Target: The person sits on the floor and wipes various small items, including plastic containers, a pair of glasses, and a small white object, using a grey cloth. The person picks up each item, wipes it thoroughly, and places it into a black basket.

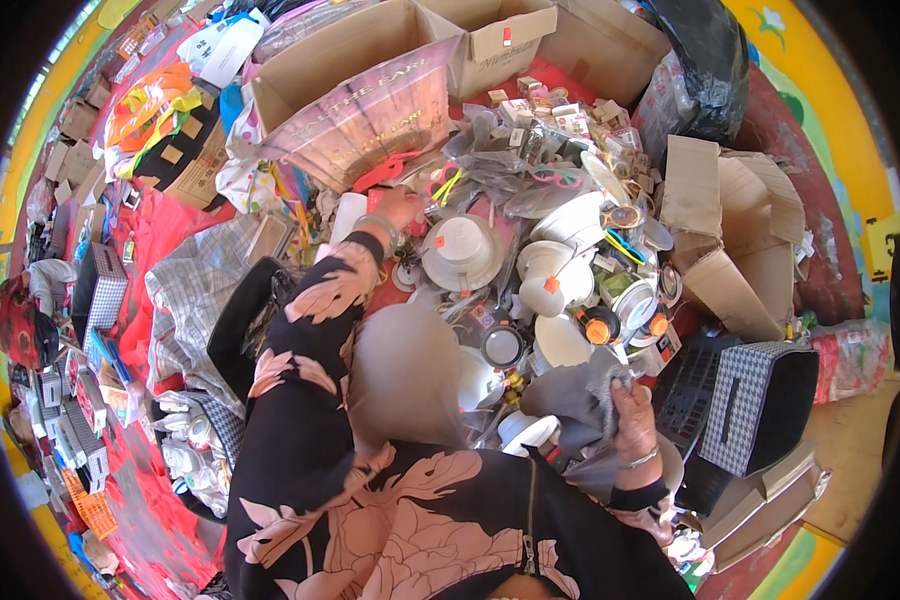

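Note:
My left hand (398, 207) reaches into the far left side of a mixed heap, beside red strap-like pieces (385, 170) and pink-framed glasses (438, 190). Its fingers are too small and partly hidden to show a grip. At the near right, my right hand (634, 412) is closed on the edge of a grey cloth (580, 395). Between my arms lies a smooth, blurred grey rounded thing (405, 370). White bowl-shaped pieces (462, 252) with orange stickers lie in the middle, next to round jars with orange lids (600, 325) and clear plastic bags (495, 165).
Large open cardboard boxes (355, 110) stand along the back, another carton (735, 235) at the right. A black-and-white checked bin (755, 405) lies at the near right. At the left are a checked cloth (205, 300), a bin of white items (195, 445) and red sheeting (150, 490).

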`<state>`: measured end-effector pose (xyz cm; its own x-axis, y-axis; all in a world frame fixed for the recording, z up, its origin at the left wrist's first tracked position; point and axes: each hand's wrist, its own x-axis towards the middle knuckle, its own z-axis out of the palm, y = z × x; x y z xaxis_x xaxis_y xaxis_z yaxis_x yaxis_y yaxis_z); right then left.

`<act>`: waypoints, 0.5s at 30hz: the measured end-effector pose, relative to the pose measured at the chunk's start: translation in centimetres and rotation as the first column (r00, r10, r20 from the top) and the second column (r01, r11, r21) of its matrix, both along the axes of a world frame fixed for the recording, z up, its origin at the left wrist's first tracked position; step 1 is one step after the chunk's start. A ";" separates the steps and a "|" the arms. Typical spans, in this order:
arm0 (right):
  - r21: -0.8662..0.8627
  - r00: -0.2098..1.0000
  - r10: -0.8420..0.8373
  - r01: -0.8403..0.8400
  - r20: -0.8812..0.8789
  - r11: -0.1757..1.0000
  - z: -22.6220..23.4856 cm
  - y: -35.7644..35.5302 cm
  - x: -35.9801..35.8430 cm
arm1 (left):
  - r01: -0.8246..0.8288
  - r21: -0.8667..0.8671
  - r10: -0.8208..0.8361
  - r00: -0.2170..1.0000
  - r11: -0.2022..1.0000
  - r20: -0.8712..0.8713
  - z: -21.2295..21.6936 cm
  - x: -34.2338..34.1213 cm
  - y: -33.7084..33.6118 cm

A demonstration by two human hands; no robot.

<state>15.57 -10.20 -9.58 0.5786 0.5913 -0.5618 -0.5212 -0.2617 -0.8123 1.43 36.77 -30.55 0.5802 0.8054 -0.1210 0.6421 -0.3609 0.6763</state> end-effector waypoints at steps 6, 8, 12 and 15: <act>-0.013 0.999 0.040 -0.040 -0.003 0.999 1.0 0.0 0.0 | -0.297 -0.224 0.241 0.939 0.928 -0.245 -3.2 8.0 -0.8; -0.016 0.999 -0.004 0.003 -0.039 1.000 1.0 0.1 0.4 | -0.387 -0.256 0.322 0.910 0.886 -0.262 -6.9 8.3 0.4; 0.000 0.989 -0.110 0.110 -0.100 0.994 0.4 0.3 0.3 | -0.331 -0.578 0.354 0.932 0.746 -0.077 -5.8 9.7 -0.7; -0.023 0.990 -0.092 0.090 -0.106 0.996 -0.4 -0.2 0.4 | -0.254 -0.485 0.234 0.967 0.837 -0.103 -7.4 9.6 0.2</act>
